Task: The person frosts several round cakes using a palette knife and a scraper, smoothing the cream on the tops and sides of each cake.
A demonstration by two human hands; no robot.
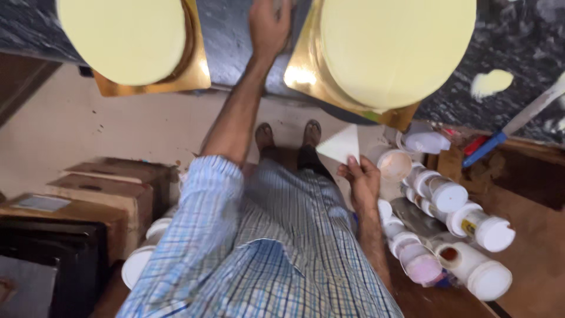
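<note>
Two round cakes coated in pale yellow cream stand on gold square boards on a dark marble counter: one at the left [126, 35], one at the right [394, 47]. My left hand [268, 26] reaches up between them, next to the edge of the right gold board [300, 73]. Its fingertips are cut off by the frame's top edge. My right hand [362, 182] is down by my waist, pinching a white triangular piece [342, 144] by its lower corner. My feet in sandals [288, 135] show on the floor below.
Several white-lidded jars and tubs [447, 197] crowd a lower wooden shelf at the right. A blue-handled tool [491, 144] leans by the counter edge near a blob of yellow cream [491, 82]. Cardboard boxes [112, 188] and a black appliance [53, 253] sit at the left.
</note>
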